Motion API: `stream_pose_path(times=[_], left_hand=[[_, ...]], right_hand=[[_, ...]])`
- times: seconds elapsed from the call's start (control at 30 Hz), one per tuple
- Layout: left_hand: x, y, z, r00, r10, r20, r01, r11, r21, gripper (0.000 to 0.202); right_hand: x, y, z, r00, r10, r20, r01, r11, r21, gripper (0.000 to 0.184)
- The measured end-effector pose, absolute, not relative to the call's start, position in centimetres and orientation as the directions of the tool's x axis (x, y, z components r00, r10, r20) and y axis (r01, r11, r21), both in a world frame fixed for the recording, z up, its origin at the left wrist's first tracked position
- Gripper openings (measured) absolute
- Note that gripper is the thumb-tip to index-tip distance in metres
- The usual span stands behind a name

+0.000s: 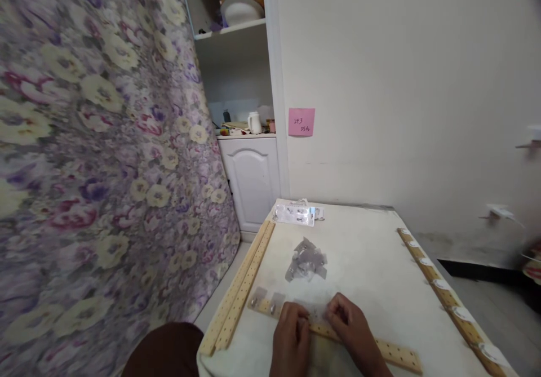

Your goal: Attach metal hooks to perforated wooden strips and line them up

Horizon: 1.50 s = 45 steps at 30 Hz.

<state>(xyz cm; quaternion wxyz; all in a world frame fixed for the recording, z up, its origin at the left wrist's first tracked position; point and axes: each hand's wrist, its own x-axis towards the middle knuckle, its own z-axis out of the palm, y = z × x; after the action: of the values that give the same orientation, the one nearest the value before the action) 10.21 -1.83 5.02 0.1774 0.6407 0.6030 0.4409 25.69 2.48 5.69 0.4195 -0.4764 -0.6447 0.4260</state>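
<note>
**Left hand (291,332) and right hand (347,325) bent over a strip with holes (397,354)**

The table (363,242) was like a clock, with twelve o'clock on the side by the wall (380,112). The strip with holes was light wood. It lay along the near side, from eight o'clock to five o'clock.

The left hand was at seven o'clock and the right hand at six o'clock, both by the strip. A small clear bag (316,313) showed between them, right at the strip. Both hands had their fingers curled in, with the tips close to that bag. I could not tell if either hand was pinching it.

Two more clear bags (276,301) with shiny bits in them sat side by side on the strip at eight o'clock. A pile of bags (306,261) lay near the middle, toward ten o'clock. A flat clear pack (291,214) lay at eleven o'clock, by the far edge.

Two long wooden strips (243,287) lay together along the edge at nine o'clock. At three o'clock, another wooden strip (448,299) had a row of round white things (461,313) on it. Past the table, a flowery curtain (114,140) hung at nine o'clock, and a pink note (301,122) was stuck up at eleven o'clock.
</note>
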Motion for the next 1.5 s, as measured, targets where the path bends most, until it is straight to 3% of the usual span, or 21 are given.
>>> stream_pose_path(times=[0.13, 0.23, 0.37, 0.47, 0.77, 1.0, 1.23, 1.5], left_hand=[[10.7, -1.9, 4.3, -0.244, 0.956, 0.165, 0.398, -0.056, 0.916, 0.021], [11.0, -2.0, 4.2, -0.208, 0.978, 0.034, 0.170, 0.002, 0.985, 0.033], [11.3, -2.1, 4.5, -0.057, 0.991, -0.124, -0.047, 0.121, 0.991, 0.040], [11.5, -2.0, 4.4, -0.052, 0.979, -0.195, -0.139, 0.187, 0.973, 0.047], [12.8, -3.0, 1.4, 0.029, 0.940, -0.340, -0.301, 0.333, 0.894, 0.051], [13.4, -2.4, 0.0, 0.058, 0.895, -0.442, -0.452, 0.418, 0.788, 0.048], [13.2, -1.5, -0.5, 0.094, 0.857, -0.507, -0.564, 0.465, 0.682, 0.039], [13.6, -1.2, 0.7, 0.054, 0.803, -0.593, -0.537, 0.524, 0.661, 0.030]], right_hand=[[26.5, 3.1, 4.9, -0.236, 0.967, 0.095, 0.078, 0.117, -0.990, 0.016], [27.1, 3.6, 4.3, -0.310, 0.948, 0.072, -0.002, 0.074, -0.997, 0.015], [27.7, 4.1, 3.6, -0.390, 0.920, 0.046, -0.044, 0.032, -0.999, 0.016], [27.6, 4.0, 3.5, -0.399, 0.916, 0.040, -0.020, 0.035, -0.999, 0.015], [27.0, 3.1, 4.0, -0.313, 0.948, 0.057, 0.208, 0.127, -0.970, 0.005], [26.9, 3.6, 2.5, -0.261, 0.964, 0.060, 0.395, 0.163, -0.904, 0.009], [26.3, 4.8, 1.4, -0.259, 0.964, 0.058, 0.448, 0.173, -0.877, 0.010], [26.1, 5.7, 0.4, -0.249, 0.966, 0.063, 0.490, 0.182, -0.853, 0.010]])
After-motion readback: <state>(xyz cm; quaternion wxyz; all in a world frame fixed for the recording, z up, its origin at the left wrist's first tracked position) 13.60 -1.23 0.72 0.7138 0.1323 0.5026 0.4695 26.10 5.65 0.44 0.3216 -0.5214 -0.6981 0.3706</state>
